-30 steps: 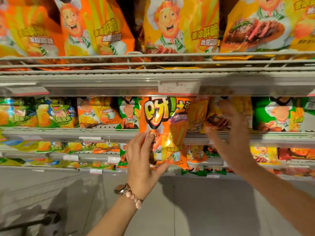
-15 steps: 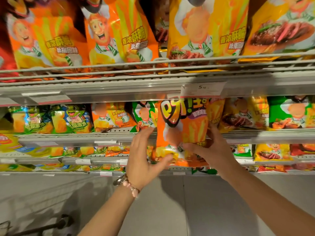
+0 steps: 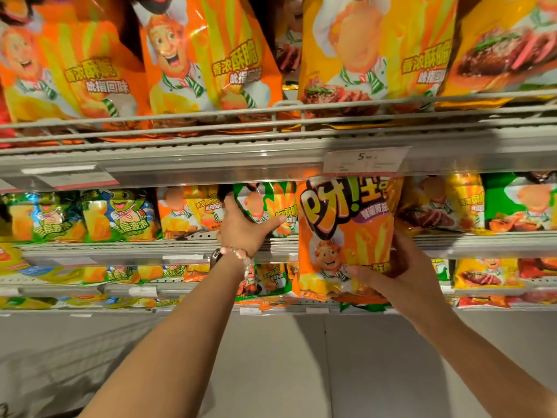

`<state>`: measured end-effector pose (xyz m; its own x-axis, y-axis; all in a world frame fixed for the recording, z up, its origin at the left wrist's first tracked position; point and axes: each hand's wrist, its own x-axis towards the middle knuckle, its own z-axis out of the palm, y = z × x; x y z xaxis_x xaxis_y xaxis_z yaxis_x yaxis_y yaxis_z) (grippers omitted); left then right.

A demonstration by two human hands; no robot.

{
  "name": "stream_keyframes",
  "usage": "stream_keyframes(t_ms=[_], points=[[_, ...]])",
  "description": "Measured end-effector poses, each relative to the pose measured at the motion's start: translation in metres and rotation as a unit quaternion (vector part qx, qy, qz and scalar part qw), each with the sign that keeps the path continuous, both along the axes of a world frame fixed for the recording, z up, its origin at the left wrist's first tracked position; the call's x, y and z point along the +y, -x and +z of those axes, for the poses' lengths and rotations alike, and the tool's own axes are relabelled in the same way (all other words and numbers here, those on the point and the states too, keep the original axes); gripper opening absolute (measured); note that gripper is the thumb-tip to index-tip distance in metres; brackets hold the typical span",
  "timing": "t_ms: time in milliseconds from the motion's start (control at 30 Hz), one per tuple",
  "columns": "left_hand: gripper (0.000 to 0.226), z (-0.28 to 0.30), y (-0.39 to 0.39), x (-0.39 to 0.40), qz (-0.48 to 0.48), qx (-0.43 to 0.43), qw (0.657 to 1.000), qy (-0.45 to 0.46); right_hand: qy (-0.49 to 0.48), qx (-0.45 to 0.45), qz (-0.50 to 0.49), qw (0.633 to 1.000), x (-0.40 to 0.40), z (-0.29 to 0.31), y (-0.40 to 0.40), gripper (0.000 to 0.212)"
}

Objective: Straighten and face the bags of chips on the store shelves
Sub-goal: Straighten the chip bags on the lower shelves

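An orange chip bag [image 3: 346, 236] with a cartoon chef hangs upright in front of the second shelf, at centre right. My right hand [image 3: 401, 273] grips its lower right corner, thumb across the front. My left hand [image 3: 244, 227] reaches into the second shelf and grips a green chip bag [image 3: 268, 206] just left of the orange one, thumb on its front and fingers behind its left edge. A beaded bracelet sits on that wrist.
Large orange and yellow bags [image 3: 205, 64] fill the top shelf behind a wire rail [image 3: 271, 113]. A price tag [image 3: 366, 159] hangs on the shelf edge above the orange bag. More small bags [image 3: 120, 218] line the second shelf and lower shelves [image 3: 488, 273].
My left hand let go of the orange bag and moved up left onto the green bag. My right hand, earlier on the shelf to the right, now holds the orange bag alone.
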<state>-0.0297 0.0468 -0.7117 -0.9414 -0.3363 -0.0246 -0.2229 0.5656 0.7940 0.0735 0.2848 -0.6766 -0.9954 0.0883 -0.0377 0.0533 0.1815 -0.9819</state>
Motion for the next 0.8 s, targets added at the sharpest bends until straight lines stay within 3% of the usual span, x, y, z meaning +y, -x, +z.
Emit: stream_keyframes(t_ms=[200,467,633,800], points=[[0.095,0.002,-0.006,0.0,0.03,0.098,0.993,-0.059,-0.062,0.028,-0.012,0.998,0.002,0.0,0.003,0.081],[0.072,0.029,-0.018,-0.007,0.069,0.159,0.985,-0.011,-0.112,0.047,-0.048,0.991,-0.009,-0.004,0.002,0.087],[0.088,0.041,-0.035,-0.03,0.063,0.126,0.99,0.006,-0.15,0.058,-0.076,0.984,-0.019,-0.003,0.002,0.086],[0.097,0.041,-0.075,-0.062,0.062,0.126,0.99,-0.032,-0.124,0.051,-0.054,0.99,-0.033,-0.004,0.008,0.091]])
